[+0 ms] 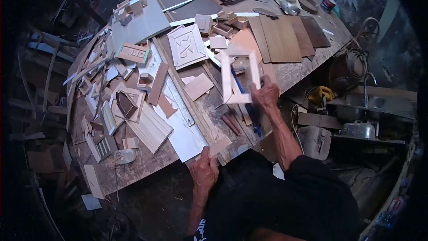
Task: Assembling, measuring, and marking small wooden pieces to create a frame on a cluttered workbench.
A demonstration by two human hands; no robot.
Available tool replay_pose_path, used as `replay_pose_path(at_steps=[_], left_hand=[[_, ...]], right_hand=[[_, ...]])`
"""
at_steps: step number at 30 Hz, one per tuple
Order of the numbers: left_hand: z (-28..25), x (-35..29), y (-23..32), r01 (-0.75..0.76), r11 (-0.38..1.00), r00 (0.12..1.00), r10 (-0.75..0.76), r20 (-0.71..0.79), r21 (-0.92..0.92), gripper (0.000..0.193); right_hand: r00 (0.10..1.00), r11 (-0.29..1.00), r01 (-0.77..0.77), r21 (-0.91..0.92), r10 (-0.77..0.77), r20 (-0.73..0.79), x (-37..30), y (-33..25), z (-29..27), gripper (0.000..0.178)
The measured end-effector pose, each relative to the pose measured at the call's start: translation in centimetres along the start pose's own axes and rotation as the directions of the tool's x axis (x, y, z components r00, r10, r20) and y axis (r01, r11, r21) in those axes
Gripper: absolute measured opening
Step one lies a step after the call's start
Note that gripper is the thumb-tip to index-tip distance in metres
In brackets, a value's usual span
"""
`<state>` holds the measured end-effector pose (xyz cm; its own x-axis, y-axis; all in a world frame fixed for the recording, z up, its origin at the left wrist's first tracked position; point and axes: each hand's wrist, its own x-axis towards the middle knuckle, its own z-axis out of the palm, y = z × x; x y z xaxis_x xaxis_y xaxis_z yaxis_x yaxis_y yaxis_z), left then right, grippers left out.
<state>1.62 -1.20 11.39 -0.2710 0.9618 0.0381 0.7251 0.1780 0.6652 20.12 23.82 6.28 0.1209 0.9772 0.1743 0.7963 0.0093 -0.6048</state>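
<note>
Over the scuffed brown wooden workbench, I have the right hand clamped on a pale rectangular wooden frame, mostly left of it, long axis pointing away, left hand farther off at a flat tan wood piece, grip unclear.

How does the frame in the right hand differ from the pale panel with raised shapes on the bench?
The frame has an open middle; the panel is filled in. The right hand holds the frame up, while the panel lies on the cluttered bench. Both are pale and four-sided.
</note>
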Motion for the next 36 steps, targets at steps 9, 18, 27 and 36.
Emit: replay_pose_path(at_steps=[9,18,27,36], left_hand=[[1.2,0.5,-0.9,0.002,0.991,0.999,0.005,-0.052,0.134,0.032],[2.5,2.5,-3.7,-0.013,0.976,0.999,0.02,-0.032,0.218,0.035],[3.0,4.5,-6.7,-0.018,0.967,0.998,0.003,0.06,0.255,0.037],[3.3,4.5,-8.2,-0.13,0.954,0.991,0.125,0.037,0.271,0.035]], right_hand=[[0.989,0.972,-0.15,-0.18,0.146,-0.038,9.5,7.2,-0.1,0.049],[0.994,0.995,-0.026,-0.093,0.017,-0.106,7.5,7.9,-0.6,0.034],[0.986,0.999,0.038,0.005,-0.038,0.162,-6.9,5.3,-0.5,0.026],[0.899,0.978,0.144,-0.149,-0.066,0.432,-7.2,2.5,0.3,0.036]])
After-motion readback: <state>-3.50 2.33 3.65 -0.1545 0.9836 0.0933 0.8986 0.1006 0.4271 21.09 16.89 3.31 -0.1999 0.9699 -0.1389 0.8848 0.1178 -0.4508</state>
